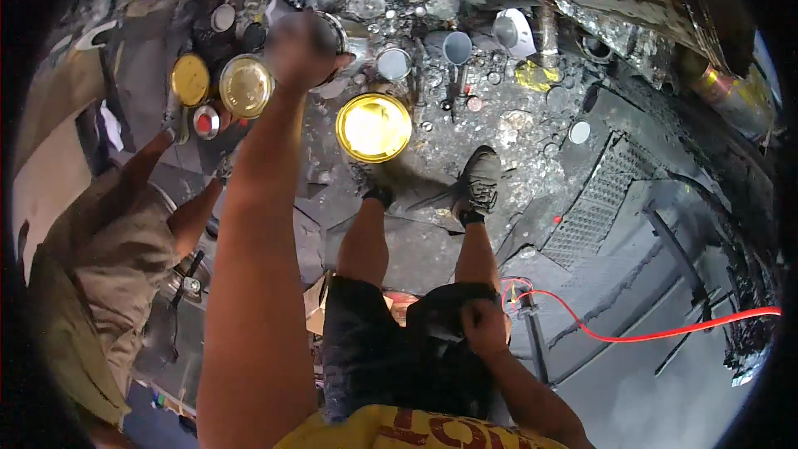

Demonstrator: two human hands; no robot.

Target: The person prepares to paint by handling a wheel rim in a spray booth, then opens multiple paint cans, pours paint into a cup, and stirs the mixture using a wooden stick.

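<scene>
My left arm reaches far forward, and my left hand (301,51), partly blurred, is closed around the side of a metal can (339,27), whose rim shows past the fingers. Just nearer and to the right stands a bright gold-coloured round tin (374,127). Left of my forearm are another gold tin (247,86) and a yellow round lid or tin (190,80). My right hand (484,326) rests by my right thigh with its fingers curled; whether anything is inside them is hidden.
A grey cup (456,48), a white container (514,32) and a grey round tin (393,64) stand on the stained floor ahead. A red hose (648,337) runs in from the right, near a perforated metal plate (600,195). Another person (125,266) is close on my left.
</scene>
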